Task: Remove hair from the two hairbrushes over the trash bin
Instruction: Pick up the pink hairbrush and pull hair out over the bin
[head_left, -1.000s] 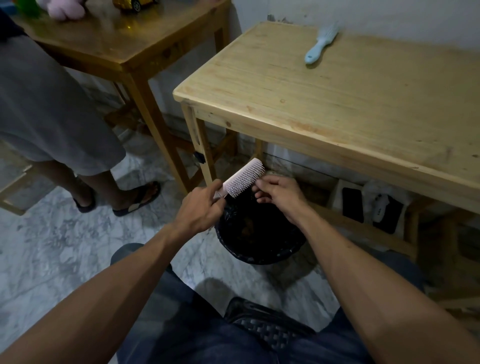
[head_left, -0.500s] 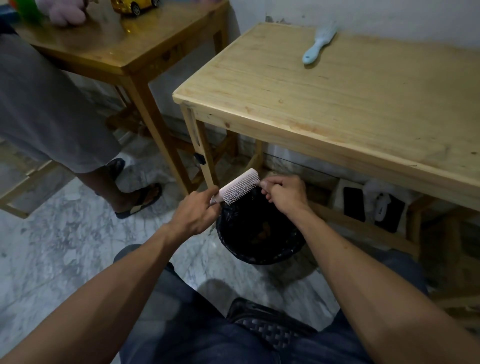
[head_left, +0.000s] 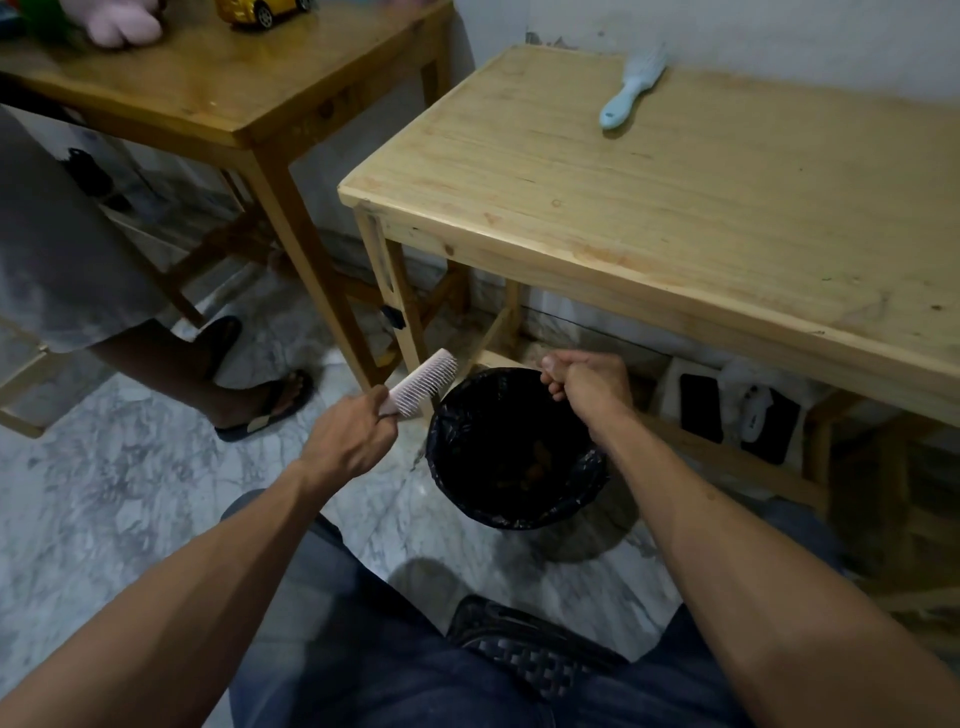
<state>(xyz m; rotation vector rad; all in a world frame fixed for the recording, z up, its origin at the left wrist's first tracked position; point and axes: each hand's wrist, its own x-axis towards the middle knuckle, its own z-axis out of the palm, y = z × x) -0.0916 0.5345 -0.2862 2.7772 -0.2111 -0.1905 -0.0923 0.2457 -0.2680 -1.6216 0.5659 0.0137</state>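
My left hand (head_left: 349, 439) grips the handle of a pink hairbrush (head_left: 427, 383), bristles facing down and right, just left of the trash bin's rim. The bin (head_left: 587, 499) is round, lined with a black bag, and stands on the floor under the light wooden table. My right hand (head_left: 584, 382) hovers over the bin's far rim with its fingers pinched shut; whether hair is between them I cannot tell. A light blue hairbrush (head_left: 631, 93) lies on the light table (head_left: 675, 208) near the wall.
A darker wooden table (head_left: 218, 98) at the upper left carries a pink plush toy (head_left: 117, 21) and a yellow toy car (head_left: 262, 10). Another person's leg and sandal (head_left: 270, 402) stand on the marble floor at left. Dark items lie beneath the light table at right.
My right hand has pulled away from the pink brush's bristles, to the right over the bin. The brush has shifted left, off the bin's mouth. The bystander's feet stepped.
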